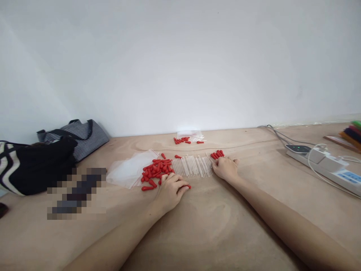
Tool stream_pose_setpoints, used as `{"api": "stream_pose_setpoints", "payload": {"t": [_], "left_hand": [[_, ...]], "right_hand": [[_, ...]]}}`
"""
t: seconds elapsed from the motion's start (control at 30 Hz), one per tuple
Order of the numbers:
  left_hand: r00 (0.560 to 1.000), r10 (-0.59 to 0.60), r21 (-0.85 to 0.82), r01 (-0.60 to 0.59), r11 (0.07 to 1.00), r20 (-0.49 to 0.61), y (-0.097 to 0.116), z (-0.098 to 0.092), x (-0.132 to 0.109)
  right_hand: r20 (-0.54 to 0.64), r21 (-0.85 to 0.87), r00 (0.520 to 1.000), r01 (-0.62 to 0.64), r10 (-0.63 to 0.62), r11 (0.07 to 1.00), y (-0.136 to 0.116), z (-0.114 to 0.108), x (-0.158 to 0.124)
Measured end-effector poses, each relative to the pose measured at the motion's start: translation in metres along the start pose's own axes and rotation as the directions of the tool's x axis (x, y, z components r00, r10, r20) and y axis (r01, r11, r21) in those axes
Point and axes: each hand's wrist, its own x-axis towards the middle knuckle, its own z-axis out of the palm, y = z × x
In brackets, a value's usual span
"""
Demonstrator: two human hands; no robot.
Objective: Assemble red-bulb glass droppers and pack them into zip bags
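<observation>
A row of several clear plastic tubes [193, 166] lies on the wooden table [208, 226]. To its left is a heap of several small red caps [156, 170]. My left hand [170, 189] rests beside that heap with fingers curled, a red cap showing at its fingertips. At the right end of the row, my right hand [225, 168] has its fingers bent onto a small bunch of red caps [217, 154].
A clear zip bag [130, 172] lies left of the heap. More red caps and a clear bag [188, 137] sit near the wall. Striped and black bags [42, 158] stand at the left. A power strip with cables [321, 162] is at the right.
</observation>
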Motion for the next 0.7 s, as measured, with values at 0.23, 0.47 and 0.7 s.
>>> {"api": "stream_pose_setpoints", "payload": {"t": [0.23,0.47,0.7], "left_hand": [[0.999,-0.031,-0.007,0.031,0.999,0.012,0.002,-0.003,0.0],[0.998,-0.064,-0.017,0.065,0.998,0.009,0.002,-0.002,-0.001],[0.998,-0.062,-0.013,0.062,0.998,-0.008,-0.001,-0.001,-0.001]], "right_hand": [[-0.108,0.008,0.99,0.087,-0.086,0.996,0.001,-0.005,-0.015],[-0.298,0.196,0.779,0.615,-0.551,0.764,-0.002,-0.002,-0.049],[-0.33,0.21,0.686,0.723,-0.648,0.658,-0.01,0.0,-0.058]]}}
